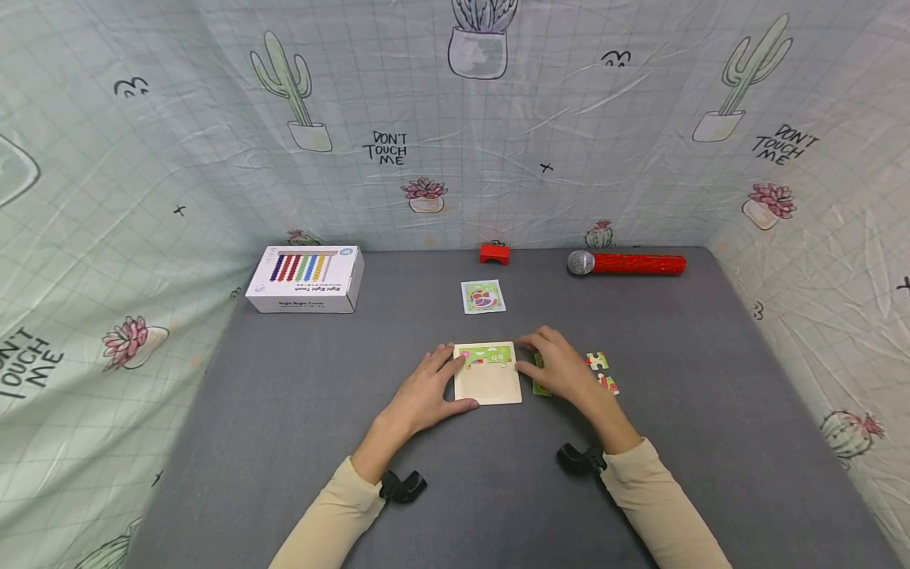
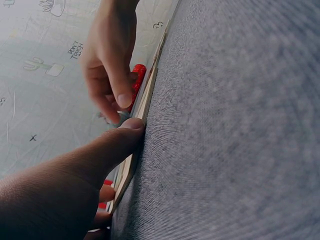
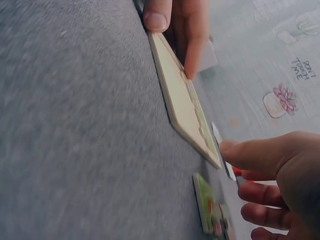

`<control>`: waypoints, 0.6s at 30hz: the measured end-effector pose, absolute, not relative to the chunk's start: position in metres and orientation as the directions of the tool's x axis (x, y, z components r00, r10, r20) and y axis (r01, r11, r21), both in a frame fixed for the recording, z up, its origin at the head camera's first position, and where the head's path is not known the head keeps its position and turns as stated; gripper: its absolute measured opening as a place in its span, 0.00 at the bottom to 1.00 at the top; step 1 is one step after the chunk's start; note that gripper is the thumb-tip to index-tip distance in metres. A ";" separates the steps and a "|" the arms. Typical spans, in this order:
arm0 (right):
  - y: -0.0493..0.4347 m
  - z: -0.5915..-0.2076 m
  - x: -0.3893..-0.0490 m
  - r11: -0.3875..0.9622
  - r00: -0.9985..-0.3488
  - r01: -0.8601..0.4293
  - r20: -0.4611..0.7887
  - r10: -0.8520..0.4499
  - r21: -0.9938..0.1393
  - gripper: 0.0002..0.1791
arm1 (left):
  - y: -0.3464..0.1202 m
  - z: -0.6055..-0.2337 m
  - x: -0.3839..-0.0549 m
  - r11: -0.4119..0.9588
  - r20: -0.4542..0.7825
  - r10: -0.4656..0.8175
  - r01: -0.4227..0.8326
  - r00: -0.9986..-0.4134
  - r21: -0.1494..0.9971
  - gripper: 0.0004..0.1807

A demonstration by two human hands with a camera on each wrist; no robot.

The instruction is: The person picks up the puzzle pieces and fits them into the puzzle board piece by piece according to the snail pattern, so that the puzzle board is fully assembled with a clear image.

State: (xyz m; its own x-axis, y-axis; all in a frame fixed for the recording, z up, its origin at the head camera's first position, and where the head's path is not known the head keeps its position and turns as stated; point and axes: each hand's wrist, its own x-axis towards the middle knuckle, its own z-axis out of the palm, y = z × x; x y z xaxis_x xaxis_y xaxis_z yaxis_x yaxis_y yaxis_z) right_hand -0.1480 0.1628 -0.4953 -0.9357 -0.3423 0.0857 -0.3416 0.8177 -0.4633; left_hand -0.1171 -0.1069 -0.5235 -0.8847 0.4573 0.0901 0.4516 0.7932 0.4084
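A light wooden puzzle board (image 1: 486, 387) lies in front of me, its far strip filled with green picture pieces. My left hand (image 1: 426, 389) holds the board by its left side, thumb at the near edge and fingers at the far left, one fingertip on the picture strip. At the far right corner is my right hand (image 1: 562, 367), thumb and index finger apart by the board's edge. Nothing shows between them. In the right wrist view its other fingers (image 3: 262, 192) are loosely bent. A green puzzle piece (image 3: 202, 202) lies beside the board, partly covered by the right hand in the head view.
More puzzle pieces (image 1: 597, 361) lie right of the right hand. Beyond the board is a picture card (image 1: 483, 297), with a red arch block (image 1: 494, 254) behind it. A white box (image 1: 306, 280) stands back left, and a red microphone (image 1: 629, 263) lies back right.
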 end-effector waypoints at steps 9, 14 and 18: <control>0.183 -0.500 -0.143 0.798 -0.933 -0.351 0.111 -0.343 -0.490 0.26 | -0.107 -0.523 -0.117 0.792 0.087 0.456 0.448 -0.886 0.415 0.48; 0.192 -0.500 -0.143 0.796 -0.940 -0.328 0.093 -0.328 -0.510 0.25 | -0.107 -0.523 -0.116 0.789 0.095 0.457 0.452 -0.884 0.415 0.48; 0.198 -0.501 -0.145 0.801 -0.944 -0.318 0.089 -0.318 -0.507 0.24 | -0.108 -0.524 -0.116 0.789 0.094 0.457 0.452 -0.885 0.416 0.48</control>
State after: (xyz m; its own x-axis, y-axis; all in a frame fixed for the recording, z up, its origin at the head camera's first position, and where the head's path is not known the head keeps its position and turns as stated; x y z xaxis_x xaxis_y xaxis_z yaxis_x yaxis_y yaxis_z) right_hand -0.1445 0.1982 -0.5010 -0.9438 -0.3184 0.0890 -0.3180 0.8008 -0.5075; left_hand -0.1163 -0.1077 -0.5235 -0.8847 0.4566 0.0938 0.4516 0.7895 0.4156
